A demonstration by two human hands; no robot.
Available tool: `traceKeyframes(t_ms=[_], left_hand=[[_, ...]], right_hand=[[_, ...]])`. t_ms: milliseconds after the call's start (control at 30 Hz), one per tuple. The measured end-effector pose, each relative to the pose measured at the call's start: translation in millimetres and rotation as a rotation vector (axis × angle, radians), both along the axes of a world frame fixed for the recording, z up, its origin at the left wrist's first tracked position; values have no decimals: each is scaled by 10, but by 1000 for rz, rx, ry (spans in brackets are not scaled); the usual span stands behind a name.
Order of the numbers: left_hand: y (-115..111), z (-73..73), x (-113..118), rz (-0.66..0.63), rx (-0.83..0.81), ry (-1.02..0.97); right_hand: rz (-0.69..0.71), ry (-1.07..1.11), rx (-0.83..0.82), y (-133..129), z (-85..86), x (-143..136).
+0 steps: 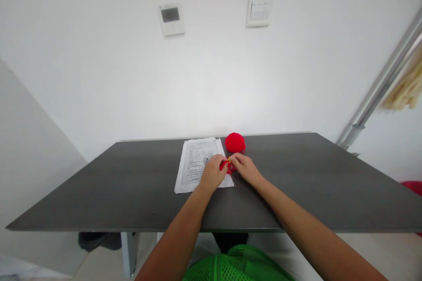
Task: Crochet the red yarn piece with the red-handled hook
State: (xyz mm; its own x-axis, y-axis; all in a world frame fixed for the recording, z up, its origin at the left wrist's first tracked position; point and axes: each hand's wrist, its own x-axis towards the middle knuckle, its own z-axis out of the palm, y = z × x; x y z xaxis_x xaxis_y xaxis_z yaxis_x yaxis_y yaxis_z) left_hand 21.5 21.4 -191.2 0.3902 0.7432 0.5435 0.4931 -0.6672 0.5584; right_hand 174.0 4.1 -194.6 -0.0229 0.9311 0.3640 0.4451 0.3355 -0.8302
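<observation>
From my head view, I have two bare hands close together over one dark gray table (296, 175), their fingertips nearly meeting. My left hand (212, 173) pinches one small piece of red yarn work (223, 165), with thumb and fingers closed on it. My right hand (246, 169) has its fingertips drawn together at one small yellow loop (229, 160), which sits at the top of the red work between my two hands; how firmly they grip it, I cannot tell. The red work is held just above the right side of the printed paper (193, 170), which lies flat on the table; whether that is one sheet or more, I cannot tell. One thin stick (234, 180) slants down from the red work toward the paper's near right corner. One ball of red yarn (235, 142) rests on the table just beyond my hands, near the back edge. On the white wall (211, 74) behind are two fittings: one control panel (172, 19) with a dark screen, and one switch plate (260, 11) to its right. One metal pole (382, 83) slants at the right, near some pale yellow cloth (407, 88). Below me shows one green mesh garment (235, 265).
</observation>
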Motion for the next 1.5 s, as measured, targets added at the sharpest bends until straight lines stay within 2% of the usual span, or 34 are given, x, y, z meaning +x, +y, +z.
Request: traceKeyframes(t_ms=[133, 367, 733, 1067, 1267, 1500], left_hand=[[3, -10, -5, 22, 28, 20], [-1, -35, 3, -9, 104, 48], [-27, -26, 20, 69, 121, 139], [-53, 7, 30, 60, 114, 153], [-17, -2, 23, 74, 13, 51], [-11, -13, 39, 63, -35, -18]], right_hand=[[45, 34, -41, -9, -1, -11], [-22, -161, 12, 18, -21, 1], [-61, -406, 36, 6, 4, -11], [-67, -175, 12, -8, 9, -17], [-36, -228, 18, -15, 16, -25], [-94, -320, 40, -28, 8, -21]])
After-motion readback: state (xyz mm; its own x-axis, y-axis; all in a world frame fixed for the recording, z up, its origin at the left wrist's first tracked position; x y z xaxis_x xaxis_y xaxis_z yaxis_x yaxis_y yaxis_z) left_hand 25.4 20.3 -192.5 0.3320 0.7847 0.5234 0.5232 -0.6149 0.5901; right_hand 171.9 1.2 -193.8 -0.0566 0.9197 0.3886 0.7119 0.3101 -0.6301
